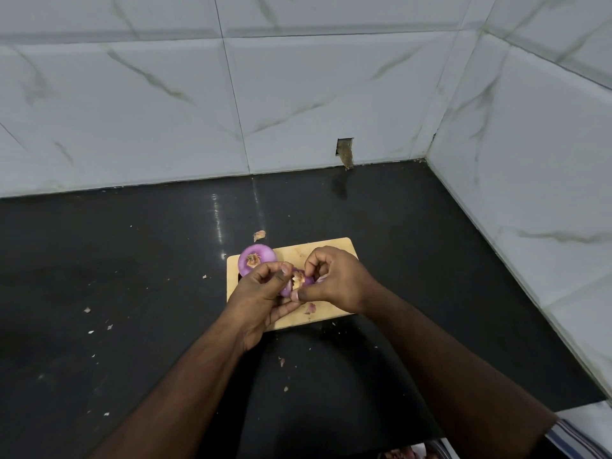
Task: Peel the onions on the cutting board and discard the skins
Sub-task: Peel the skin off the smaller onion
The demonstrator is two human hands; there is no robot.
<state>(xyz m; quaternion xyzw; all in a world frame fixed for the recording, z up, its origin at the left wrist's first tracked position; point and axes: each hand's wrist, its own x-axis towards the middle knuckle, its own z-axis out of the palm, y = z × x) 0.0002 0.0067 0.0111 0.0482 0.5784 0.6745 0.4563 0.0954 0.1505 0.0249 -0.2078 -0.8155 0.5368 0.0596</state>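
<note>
Your left hand [261, 286] and right hand [334, 279] pinch one onion [298, 279] above the cutting board [331, 250]; another peeled onion [256, 258] sits at its far-left corner.

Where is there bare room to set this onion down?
The cutting board's far right corner is bare. Its far left holds the peeled onion; both hands cover the middle. The counter to its right is bare too.

Dim, cool, even light from above. Glare streaks on the glossy black counter [132, 260] near its back edge, just behind the board [331, 253]. Soft shadow spreads beneath the forearms at the bottom. White tiles [298, 94] look grey-blue and muted. Wide-angle distortion bends tile lines at the edges. Overall slightly soft; fine detail smeared on the hands and skin scraps [260, 235].
</note>
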